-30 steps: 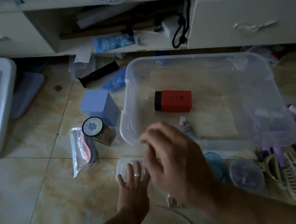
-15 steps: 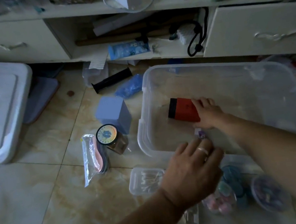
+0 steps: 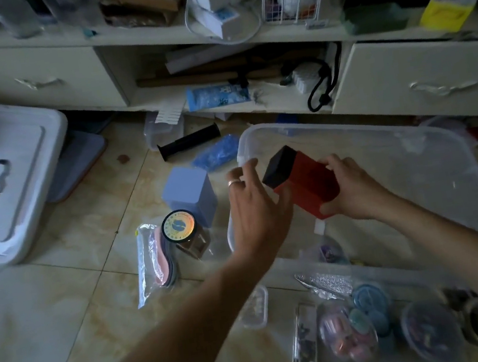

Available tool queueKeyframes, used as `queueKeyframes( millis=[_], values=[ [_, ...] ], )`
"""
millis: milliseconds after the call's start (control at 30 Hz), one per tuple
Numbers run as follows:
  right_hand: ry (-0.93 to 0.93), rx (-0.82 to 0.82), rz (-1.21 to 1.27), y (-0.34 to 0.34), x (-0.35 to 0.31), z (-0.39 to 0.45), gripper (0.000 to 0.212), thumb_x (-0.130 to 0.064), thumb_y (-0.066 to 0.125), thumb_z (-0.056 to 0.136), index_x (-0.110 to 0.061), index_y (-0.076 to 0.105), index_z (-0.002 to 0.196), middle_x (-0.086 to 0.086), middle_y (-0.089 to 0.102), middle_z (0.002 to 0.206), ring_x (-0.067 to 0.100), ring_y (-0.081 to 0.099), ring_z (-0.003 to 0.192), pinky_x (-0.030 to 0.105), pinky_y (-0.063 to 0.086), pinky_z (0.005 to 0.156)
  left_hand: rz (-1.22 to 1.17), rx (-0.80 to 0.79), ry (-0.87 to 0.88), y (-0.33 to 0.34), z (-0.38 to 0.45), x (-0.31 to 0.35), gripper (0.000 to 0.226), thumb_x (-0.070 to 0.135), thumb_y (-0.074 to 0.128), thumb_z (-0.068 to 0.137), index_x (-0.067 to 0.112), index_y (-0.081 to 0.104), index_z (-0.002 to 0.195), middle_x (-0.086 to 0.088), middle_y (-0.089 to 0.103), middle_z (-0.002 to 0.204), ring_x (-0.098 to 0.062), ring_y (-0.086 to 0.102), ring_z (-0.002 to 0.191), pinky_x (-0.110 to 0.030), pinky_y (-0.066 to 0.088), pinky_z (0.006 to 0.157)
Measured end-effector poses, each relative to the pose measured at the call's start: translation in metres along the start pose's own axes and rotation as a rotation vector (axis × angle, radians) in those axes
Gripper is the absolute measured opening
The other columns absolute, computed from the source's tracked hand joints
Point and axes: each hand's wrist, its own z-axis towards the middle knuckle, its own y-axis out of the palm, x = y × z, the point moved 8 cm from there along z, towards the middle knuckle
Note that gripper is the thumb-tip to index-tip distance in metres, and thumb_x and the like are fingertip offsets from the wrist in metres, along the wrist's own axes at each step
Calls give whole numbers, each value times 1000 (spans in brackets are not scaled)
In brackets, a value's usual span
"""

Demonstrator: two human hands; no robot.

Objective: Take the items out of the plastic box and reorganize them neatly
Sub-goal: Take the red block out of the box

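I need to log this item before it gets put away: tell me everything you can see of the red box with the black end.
The red box is rectangular with a black end section, matte, cardboard-like, apparently closed. It is lifted and tilted, black end up-left, above the clear plastic box. The right hand grips its lower right end; the left hand reaches its black end, contact unclear.

No legible text anywhere; round jar lid (image 3: 178, 224) print too blurred.

Clutter around you on the floor (image 3: 50, 317)
A white lidded bin (image 3: 5, 181) sits at your left; ahead, a cabinet (image 3: 421, 82) with cluttered shelves and two shut drawers.
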Motion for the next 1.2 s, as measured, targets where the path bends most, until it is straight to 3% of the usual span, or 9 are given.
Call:
queueKeyframes(
  millis=[100, 200, 400, 500, 700, 900, 1033, 1100, 1200],
  values=[
    [-148, 109, 62, -37, -48, -26, 96, -40, 88, 62, -36, 33, 141, 4, 42, 125, 23, 46, 116, 35, 44, 88, -459, -158, -189, -5, 20, 0, 70, 62, 63, 82, 42, 29, 140, -7, 45, 138, -20, 57, 113, -42, 53, 92],
    [-257, 194, 116, -44, -90, -39, 99, -57, 75, 64, -39, 30, 151, 5, 39, 126, 20, 37, 122, 30, 36, 92, -839, -213, -318, -14, 24, 0, 50, 44, 62, 92, 36, 34, 132, -9, 63, 121, -23, 69, 99, -40, 61, 77],
    [-309, 378, 187, -2, -163, -34, 94, -49, 84, 71, -28, 37, 150, 6, 42, 126, 21, 41, 117, 24, 37, 84, -955, 122, -424, -56, 41, -54, 79, 27, 72, 87, 25, 16, 142, -2, 69, 98, -13, 71, 91, -28, 58, 82],
    [-291, 366, 229, 28, -200, -26, 84, -38, 81, 78, -22, 36, 147, 11, 40, 131, 23, 39, 120, 23, 35, 84, -952, 165, -485, -72, 45, -78, 59, 23, 73, 86, 11, 39, 132, -6, 71, 98, -10, 73, 80, -25, 59, 68],
    [-386, 70, 340, 74, -229, -8, 61, -35, 68, 88, -19, 47, 142, 5, 56, 125, 18, 55, 115, 25, 48, 93, -596, 206, -621, -110, 65, -127, 21, 29, 61, 95, 8, 66, 91, -5, 68, 70, -9, 65, 46, -19, 49, 41],
    [-411, 35, 321, 94, -234, -16, 26, -30, 63, 88, -15, 62, 109, 2, 63, 103, 14, 57, 92, 24, 47, 78, -340, 143, -609, -98, 75, -158, 32, 36, 60, 94, 8, 70, 108, -8, 71, 86, -15, 64, 63, -23, 52, 57],
    [-424, -17, 350, 103, -235, -20, 28, -22, 65, 89, -12, 59, 114, -1, 58, 102, 12, 52, 86, 13, 38, 69, -122, 193, -479, -104, 82, -157, 44, 50, 63, 87, 20, 66, 119, -3, 72, 105, -16, 68, 85, -34, 57, 78],
    [-431, -47, 359, 105, -235, -22, 30, -16, 64, 89, -9, 58, 118, -1, 56, 102, 12, 51, 88, 7, 31, 66, 81, 217, -400, -109, 85, -150, 65, 64, 59, 79, 23, 58, 129, -3, 65, 114, -20, 62, 103, -42, 51, 93],
    [-426, -30, 307, 103, -228, -24, 22, -7, 57, 87, -7, 60, 109, 8, 62, 112, 24, 60, 103, 18, 38, 74, 299, 74, -310, -101, 91, -134, 78, 67, 67, 65, 23, 49, 127, -1, 50, 107, -23, 49, 109, -45, 44, 98]
  ],
)
